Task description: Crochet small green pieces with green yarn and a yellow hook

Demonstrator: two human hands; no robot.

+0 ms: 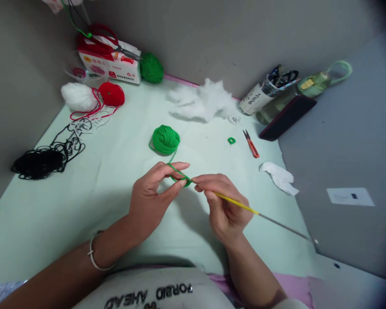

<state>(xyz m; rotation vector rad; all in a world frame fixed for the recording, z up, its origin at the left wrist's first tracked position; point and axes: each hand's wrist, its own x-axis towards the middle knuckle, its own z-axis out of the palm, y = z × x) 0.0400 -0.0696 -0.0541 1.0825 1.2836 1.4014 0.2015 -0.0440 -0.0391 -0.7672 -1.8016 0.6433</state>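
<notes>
My left hand point(154, 195) pinches a small green crochet piece point(188, 183) between thumb and fingers, with a green strand running over the index finger. That strand leads back to a green yarn ball point(165, 139) just beyond the hand. In my right hand point(230, 206) is a crochet hook point(238, 203) with a yellow grip and a long metal shaft pointing to the lower right. The hook's tip end meets the green piece at the left fingertips; the tip itself is hidden.
White stuffing point(202, 101) lies at the back. To the right are thread snips point(251, 144), a small green ring point(231, 140), a crumpled tissue point(279, 178), a phone point(287, 118) and a pen cup point(259, 96). Black yarn point(40, 162) and red yarn point(112, 94) lie left, near a tissue box point(109, 64).
</notes>
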